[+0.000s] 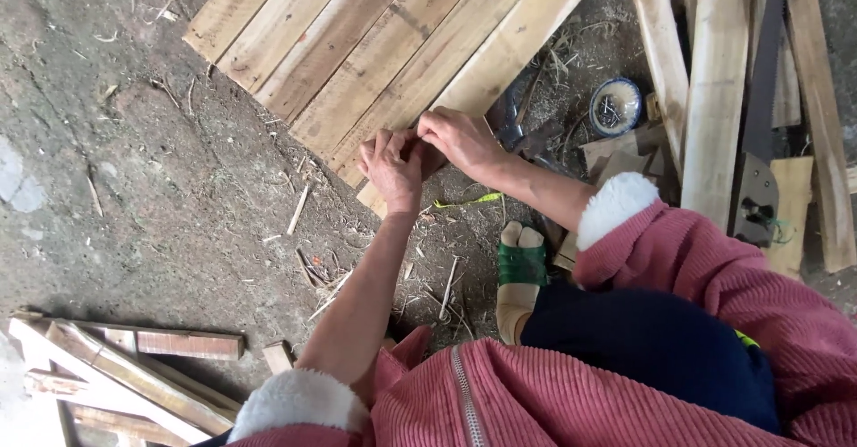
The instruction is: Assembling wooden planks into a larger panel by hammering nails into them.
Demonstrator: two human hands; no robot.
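Both hands pinched together, left hand (pixel 393 163) and right hand (pixel 460 139), on something small (too hidden to tell) at the near edge of the plank panel (pixel 375 45), boards already side by side, fixing apparently unfinished

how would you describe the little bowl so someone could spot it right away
Start at the wooden panel of side-by-side planks lying on the dirt ground. Just right of its near corner, past the right hand, sits the small round bowl, next to the long upright planks. It is the only round thing there: blue-and-white rim, dark nail-like bits inside.
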